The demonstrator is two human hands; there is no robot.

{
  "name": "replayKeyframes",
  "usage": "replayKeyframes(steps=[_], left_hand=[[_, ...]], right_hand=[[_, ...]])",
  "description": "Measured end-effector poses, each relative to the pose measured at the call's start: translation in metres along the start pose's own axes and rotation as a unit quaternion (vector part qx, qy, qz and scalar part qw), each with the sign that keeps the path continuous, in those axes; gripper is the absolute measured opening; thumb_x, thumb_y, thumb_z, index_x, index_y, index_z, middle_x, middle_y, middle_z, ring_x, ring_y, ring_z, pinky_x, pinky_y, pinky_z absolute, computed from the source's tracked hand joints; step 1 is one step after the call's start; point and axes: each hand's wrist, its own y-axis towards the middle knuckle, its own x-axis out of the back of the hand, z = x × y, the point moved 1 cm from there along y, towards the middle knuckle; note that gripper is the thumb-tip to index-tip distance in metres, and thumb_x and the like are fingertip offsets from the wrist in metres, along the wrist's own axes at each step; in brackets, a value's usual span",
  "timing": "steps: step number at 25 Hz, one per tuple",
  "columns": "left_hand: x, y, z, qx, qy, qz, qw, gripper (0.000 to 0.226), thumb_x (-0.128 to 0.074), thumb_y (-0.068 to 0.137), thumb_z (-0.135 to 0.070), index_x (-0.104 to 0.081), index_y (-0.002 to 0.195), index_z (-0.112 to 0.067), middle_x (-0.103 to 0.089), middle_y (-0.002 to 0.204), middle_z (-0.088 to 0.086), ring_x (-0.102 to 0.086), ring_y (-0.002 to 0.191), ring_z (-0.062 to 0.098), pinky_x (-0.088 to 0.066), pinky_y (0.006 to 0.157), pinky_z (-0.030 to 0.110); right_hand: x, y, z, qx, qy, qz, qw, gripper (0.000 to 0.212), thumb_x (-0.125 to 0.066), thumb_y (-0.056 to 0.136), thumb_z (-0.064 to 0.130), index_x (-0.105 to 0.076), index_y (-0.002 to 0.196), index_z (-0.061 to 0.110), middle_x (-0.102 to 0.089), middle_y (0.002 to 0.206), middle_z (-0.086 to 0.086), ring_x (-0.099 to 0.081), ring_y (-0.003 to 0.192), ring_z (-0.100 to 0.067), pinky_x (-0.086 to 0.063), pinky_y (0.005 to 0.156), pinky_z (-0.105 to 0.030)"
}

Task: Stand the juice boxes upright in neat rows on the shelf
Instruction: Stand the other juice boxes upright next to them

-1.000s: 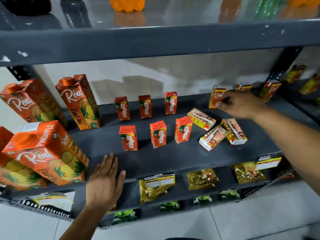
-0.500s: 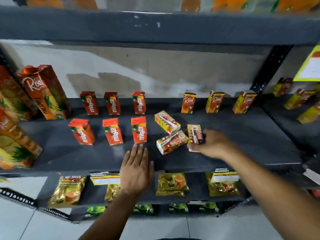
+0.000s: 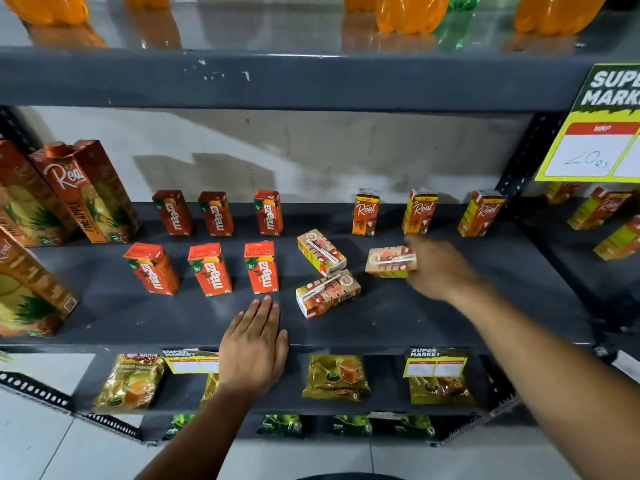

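On the dark grey shelf (image 3: pixel 485 289) several small red Maaza boxes (image 3: pixel 261 266) stand upright in two rows. Three small Real boxes (image 3: pixel 365 214) stand upright along the back right. Two more Real boxes lie flat: one (image 3: pixel 321 251) behind, one (image 3: pixel 327 293) in front. My right hand (image 3: pixel 441 268) grips a third Real box (image 3: pixel 389 262), straw side up, held sideways just above the shelf. My left hand (image 3: pixel 254 344) rests flat on the shelf's front edge, fingers together, holding nothing.
Tall Real pineapple cartons (image 3: pixel 86 192) stand at the left of the shelf. Orange bottles (image 3: pixel 408 12) sit on the shelf above. Gold pouches (image 3: pixel 337 377) fill the shelf below. A yellow price sign (image 3: pixel 595 133) hangs at the right upright.
My right hand left the back row, took hold of a flat Real box and has lifted it up and back. My left hand slid right along the shelf edge.
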Motion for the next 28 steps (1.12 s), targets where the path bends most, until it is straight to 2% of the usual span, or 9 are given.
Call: replayKeyframes(steps=[3,5,11,14,15,19,21,25,28], left_hand=[[-0.001,0.0,-0.001,0.001,-0.001,0.009,1.0,0.063,-0.017,0.096,-0.042,-0.058,0.125,-0.003,-0.056,0.133,0.016,-0.051,0.124,0.032,-0.038,0.102,0.045],[-0.001,0.001,0.001,0.001,-0.006,0.013,1.0,0.062,-0.018,0.096,-0.042,-0.058,0.125,-0.003,-0.055,0.133,0.017,-0.051,0.124,0.032,-0.039,0.101,0.046],[0.001,0.001,0.001,-0.005,-0.01,0.019,1.0,0.062,-0.018,0.096,-0.042,-0.057,0.125,-0.003,-0.055,0.133,0.017,-0.051,0.123,0.033,-0.04,0.101,0.046],[0.001,0.001,0.002,-0.003,-0.013,0.017,1.0,0.062,-0.019,0.096,-0.041,-0.058,0.124,-0.002,-0.055,0.133,0.017,-0.051,0.123,0.033,-0.04,0.101,0.047],[0.0,0.001,0.002,-0.002,-0.012,0.017,1.0,0.062,-0.019,0.096,-0.041,-0.058,0.124,-0.002,-0.056,0.133,0.018,-0.051,0.123,0.033,-0.04,0.101,0.047],[0.0,0.0,0.002,-0.003,-0.012,0.017,1.0,0.061,-0.02,0.096,-0.041,-0.058,0.125,-0.002,-0.055,0.133,0.017,-0.051,0.124,0.033,-0.04,0.101,0.047],[0.0,0.001,0.001,-0.004,-0.007,0.014,1.0,0.061,-0.019,0.096,-0.041,-0.058,0.125,-0.003,-0.055,0.133,0.017,-0.051,0.124,0.033,-0.039,0.101,0.046],[0.0,0.0,0.001,-0.001,-0.006,0.013,1.0,0.059,-0.022,0.096,-0.04,-0.058,0.125,-0.003,-0.055,0.133,0.017,-0.051,0.123,0.032,-0.038,0.101,0.045],[-0.001,0.0,0.0,0.001,-0.006,0.005,1.0,0.056,-0.026,0.095,-0.038,-0.057,0.125,-0.003,-0.055,0.133,0.016,-0.051,0.124,0.032,-0.037,0.101,0.045]], right_hand=[[0.032,0.021,0.009,0.225,-0.197,0.024,0.954,0.061,-0.055,0.084,-0.003,-0.045,0.141,0.017,-0.048,0.145,-0.004,-0.037,0.132,-0.03,-0.032,0.108,-0.035],[0.033,0.032,0.016,0.328,-0.271,0.037,0.904,0.05,-0.052,0.088,0.004,-0.048,0.136,0.019,-0.05,0.142,-0.001,-0.039,0.129,-0.026,-0.04,0.102,-0.036],[0.041,0.045,0.005,0.38,-0.328,0.095,0.86,0.05,-0.052,0.094,0.01,-0.042,0.142,0.022,-0.037,0.152,0.0,-0.033,0.137,-0.021,-0.032,0.11,-0.031],[0.042,0.046,-0.003,0.469,-0.362,0.082,0.801,0.045,-0.039,0.096,0.04,-0.045,0.14,0.031,-0.042,0.15,0.001,-0.038,0.136,-0.02,-0.029,0.111,-0.033],[0.042,0.047,-0.005,0.484,-0.347,0.059,0.801,0.048,-0.036,0.094,0.044,-0.046,0.14,0.03,-0.042,0.15,0.0,-0.039,0.137,-0.021,-0.028,0.112,-0.032],[0.044,0.047,-0.004,0.373,-0.287,0.12,0.874,0.057,-0.05,0.092,0.001,-0.04,0.145,0.019,-0.031,0.157,-0.002,-0.033,0.14,-0.022,-0.022,0.111,-0.024],[0.047,0.047,-0.002,0.341,-0.245,0.126,0.899,0.059,-0.051,0.09,-0.002,-0.041,0.145,0.019,-0.035,0.155,-0.002,-0.036,0.138,-0.021,-0.025,0.109,-0.024],[0.047,0.058,0.003,0.246,-0.187,0.133,0.942,0.06,-0.066,0.087,0.032,-0.044,0.142,0.018,-0.053,0.138,-0.007,-0.052,0.12,-0.024,-0.039,0.094,-0.029],[0.038,0.06,0.007,0.155,-0.19,0.135,0.96,0.055,-0.059,0.085,0.057,-0.06,0.114,0.011,-0.066,0.102,-0.009,-0.059,0.085,-0.022,-0.045,0.068,-0.031]])
